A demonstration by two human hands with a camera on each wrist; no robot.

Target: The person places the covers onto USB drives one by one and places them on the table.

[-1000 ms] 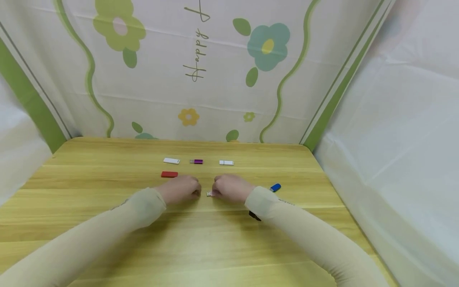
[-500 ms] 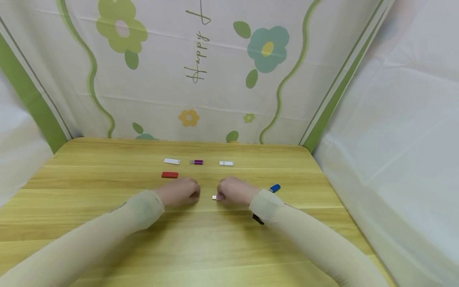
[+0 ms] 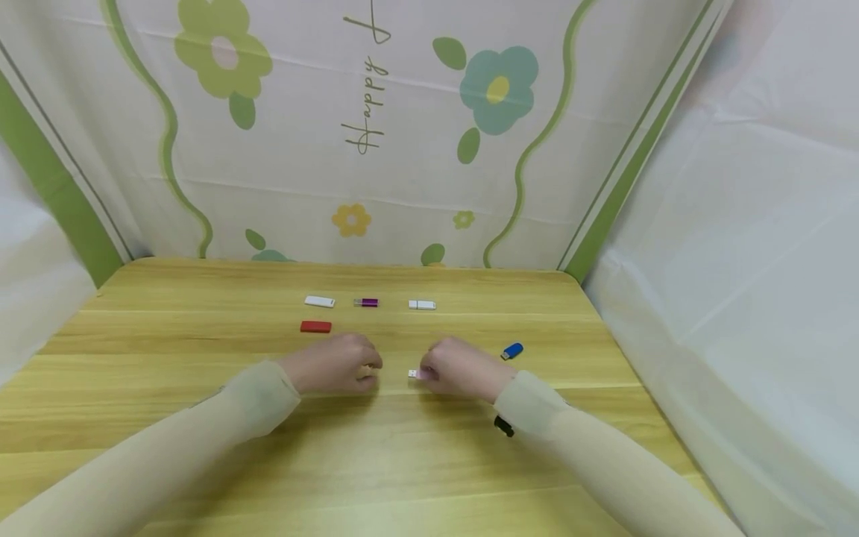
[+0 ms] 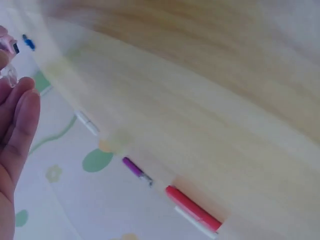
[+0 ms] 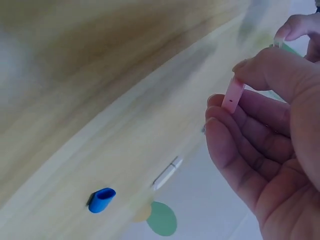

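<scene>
My right hand (image 3: 463, 368) pinches a pink USB stick (image 5: 233, 95) between thumb and fingers, its metal plug (image 3: 412, 374) pointing toward the left hand. Thumb and fingertips of my left hand (image 3: 332, 364) hold a small clear cap (image 4: 11, 77), which also shows as a pale piece (image 5: 278, 43) at the fingertips in the right wrist view. A short gap separates the cap from the plug. Both hands are over the middle of the wooden table (image 3: 376, 462).
Behind the hands lie a white USB stick (image 3: 319, 301), a purple one (image 3: 366, 303) and another white one (image 3: 422, 305). A red stick (image 3: 316, 327) is beyond the left hand. To the right lies a blue stick (image 3: 512, 350). A floral curtain (image 3: 403, 171) hangs behind the table.
My right hand has moved right with the pink USB stick, widening the gap between the hands. The left hand stays about in place, its fingers slightly more spread than before.
</scene>
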